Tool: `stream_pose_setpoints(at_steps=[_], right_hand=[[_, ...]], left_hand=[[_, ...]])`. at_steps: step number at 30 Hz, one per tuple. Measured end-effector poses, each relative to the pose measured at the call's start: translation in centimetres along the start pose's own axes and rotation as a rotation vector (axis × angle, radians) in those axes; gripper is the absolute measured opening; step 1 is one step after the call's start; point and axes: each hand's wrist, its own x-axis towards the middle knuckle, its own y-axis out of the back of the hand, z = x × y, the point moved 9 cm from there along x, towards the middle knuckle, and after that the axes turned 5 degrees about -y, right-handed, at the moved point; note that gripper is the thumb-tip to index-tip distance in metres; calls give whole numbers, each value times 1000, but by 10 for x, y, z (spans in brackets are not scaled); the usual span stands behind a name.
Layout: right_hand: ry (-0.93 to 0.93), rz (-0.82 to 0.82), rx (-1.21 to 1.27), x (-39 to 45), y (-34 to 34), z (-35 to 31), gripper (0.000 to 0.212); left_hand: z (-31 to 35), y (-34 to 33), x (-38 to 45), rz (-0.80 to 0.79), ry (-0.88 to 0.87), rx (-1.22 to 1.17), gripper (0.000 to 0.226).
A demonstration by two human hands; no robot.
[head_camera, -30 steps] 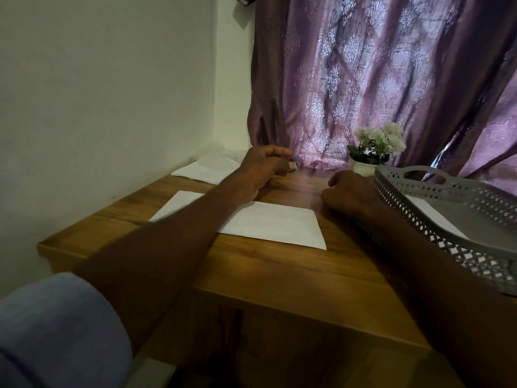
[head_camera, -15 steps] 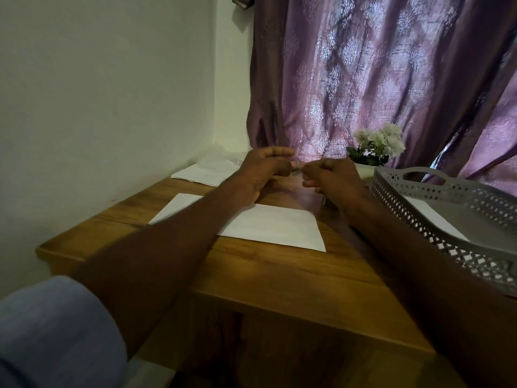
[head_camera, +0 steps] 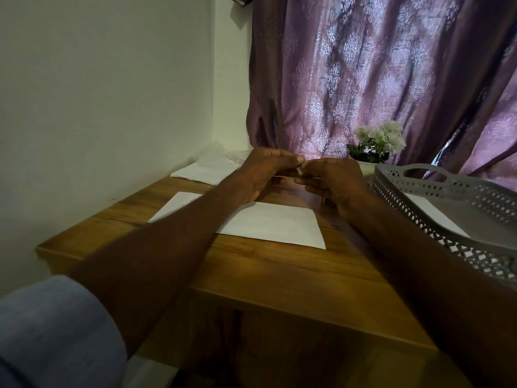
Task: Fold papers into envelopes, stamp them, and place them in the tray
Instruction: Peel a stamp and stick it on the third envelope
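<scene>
left hand (head_camera: pixel 265 170) and right hand (head_camera: pixel 330 177) raised, fingertips meeting, pinching a small pale piece (head_camera: pixel 300 170), too small to identify | envelope (head_camera: pixel 268 224) flat on table (head_camera: pixel 279 275) under the forearms, long axis left-right | tray (head_camera: pixel 447 203) right, holding a white sheet (head_camera: pixel 436 212)
</scene>
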Motion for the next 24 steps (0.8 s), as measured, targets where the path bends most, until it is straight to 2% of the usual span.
stream_pose_setpoints(at_steps=[7, 11, 24], right_hand=[[-11, 6, -51, 5, 1, 3, 5], [-13, 8, -50, 7, 0, 5, 7], [-46, -28, -44, 10, -1, 10, 13]], left_hand=[[-1, 3, 1, -9, 16, 37, 47], [-1, 5, 1, 2, 10, 15, 38], [4, 4, -3, 7, 2, 43, 31]])
